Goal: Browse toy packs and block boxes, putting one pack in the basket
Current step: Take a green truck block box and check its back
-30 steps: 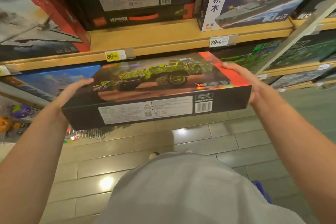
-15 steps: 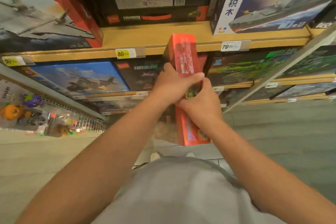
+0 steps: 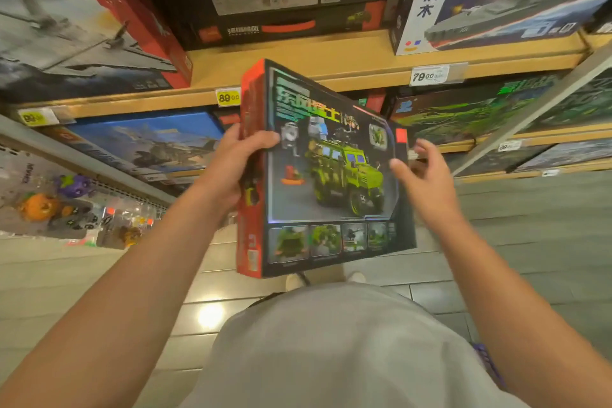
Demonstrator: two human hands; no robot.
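Block box (image 3: 331, 172) is up in front of the shelves, held on end at about chest height, its printed face turned toward the camera and its red spine on the left. This looks like the browsing step: the box is being read, not yet put back or swapped for another, and no pack has reached the basket in this view.

Going left to right: toy packs (image 3: 49, 205) hang on a wire rack at far left, well apart from the box. The left hand (image 3: 231, 169) grips the red spine, thumb curled onto the front face and fingers wrapped behind. The face shows a green armoured truck, small figures above it, green lettering at the top and a row of 4 small inset photos along the bottom; the frame is dark. At the box's right edge the right hand (image 3: 427, 182) hovers with fingers spread and loose, holding nothing; whether a fingertip touches the edge I cannot tell, as it is blurred. A yellow price tag (image 3: 228, 97) reading 89 sits on the wooden shelf (image 3: 331, 56) just left of the box top.

Next, I judge, the right hand needs to take the free edge so the box can be steadied or returned.
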